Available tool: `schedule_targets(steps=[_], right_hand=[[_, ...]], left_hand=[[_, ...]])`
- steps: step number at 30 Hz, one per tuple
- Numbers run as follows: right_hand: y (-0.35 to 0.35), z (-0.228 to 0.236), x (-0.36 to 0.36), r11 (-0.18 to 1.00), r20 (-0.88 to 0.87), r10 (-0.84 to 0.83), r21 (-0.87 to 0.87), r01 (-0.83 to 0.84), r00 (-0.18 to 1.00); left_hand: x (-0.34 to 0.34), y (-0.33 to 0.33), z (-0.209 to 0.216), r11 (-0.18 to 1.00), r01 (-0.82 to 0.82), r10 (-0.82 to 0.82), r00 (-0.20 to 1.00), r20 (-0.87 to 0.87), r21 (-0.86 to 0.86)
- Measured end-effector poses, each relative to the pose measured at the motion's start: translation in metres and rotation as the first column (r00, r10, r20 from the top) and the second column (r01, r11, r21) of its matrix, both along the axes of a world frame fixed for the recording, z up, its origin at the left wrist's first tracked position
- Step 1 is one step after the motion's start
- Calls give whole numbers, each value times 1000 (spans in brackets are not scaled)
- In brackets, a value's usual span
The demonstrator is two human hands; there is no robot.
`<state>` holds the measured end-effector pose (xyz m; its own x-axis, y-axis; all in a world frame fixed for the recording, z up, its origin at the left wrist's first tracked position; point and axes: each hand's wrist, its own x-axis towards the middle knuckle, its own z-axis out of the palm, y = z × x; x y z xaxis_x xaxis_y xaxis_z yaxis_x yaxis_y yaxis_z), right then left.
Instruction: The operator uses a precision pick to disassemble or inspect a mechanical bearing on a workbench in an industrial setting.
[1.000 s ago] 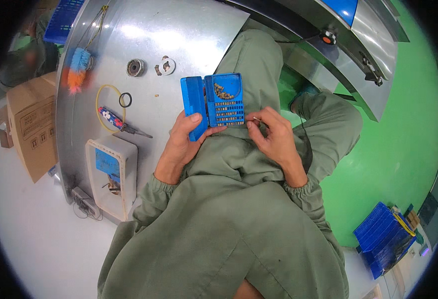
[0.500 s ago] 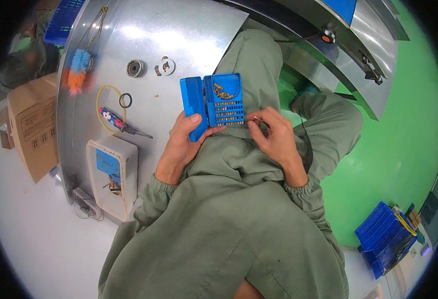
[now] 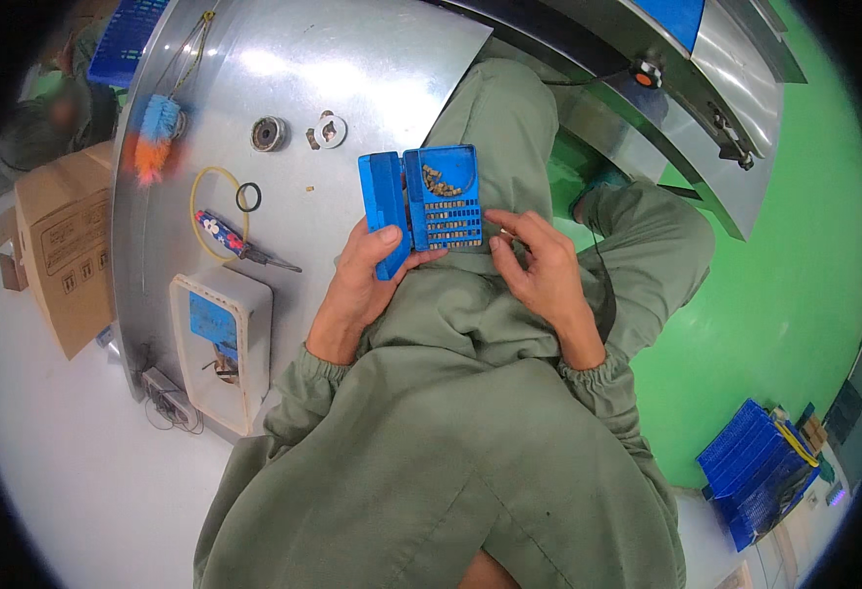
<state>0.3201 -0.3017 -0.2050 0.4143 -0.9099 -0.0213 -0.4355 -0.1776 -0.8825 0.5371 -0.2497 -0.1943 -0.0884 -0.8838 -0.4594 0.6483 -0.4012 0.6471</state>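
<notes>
My left hand (image 3: 362, 265) is closed round an opened blue hinged case (image 3: 441, 160), its thumb on the raised lid (image 3: 382, 196). Rows of small slots in the case hold little metal blocks (image 3: 450, 226). Above the rows, several loose brass-coloured pieces (image 3: 439, 184) lie in a rounded recess. Just right of the case is my right hand (image 3: 541, 263), index finger reaching toward its edge and the other fingers curled. Something small and pale shows between those fingers, too small to name.
On the steel table lie a metal ring (image 3: 268, 133), a washer-like disc (image 3: 331, 130), a tiny brass piece (image 3: 309, 188), a yellow loop (image 3: 195, 201) and a flower-handled screwdriver (image 3: 220, 234). A white bin (image 3: 259, 324) stands nearer me. A cardboard box (image 3: 68, 245) is at left.
My right index finger has straightened, and the thin pale thing at its fingertips shows less. The case has shifted very slightly right in my left hand.
</notes>
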Motion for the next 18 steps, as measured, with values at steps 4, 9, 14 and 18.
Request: schedule_targets(steps=[4, 9, 14, 18], right_hand=[[-1, -2, 1, 1000, 17, -18, -8, 18, 1000], [-12, 11, 10, 999, -20, -42, -4, 42, 999], [-31, 9, 31, 989, -9, 62, -135, -63, 998], [-42, 15, 38, 974, -141, 165, -132, -183, 976]], left_hand=[[-1, 0, 1, 1000, -4, 4, 1000, 1, -3], [0, -1, 4, 1000, 9, -9, 1000, -2, -12], [-1, -1, 3, 1000, 9, -9, 1000, 21, -2], [-1, -2, 3, 1000, 31, -31, 999, 23, -3]])
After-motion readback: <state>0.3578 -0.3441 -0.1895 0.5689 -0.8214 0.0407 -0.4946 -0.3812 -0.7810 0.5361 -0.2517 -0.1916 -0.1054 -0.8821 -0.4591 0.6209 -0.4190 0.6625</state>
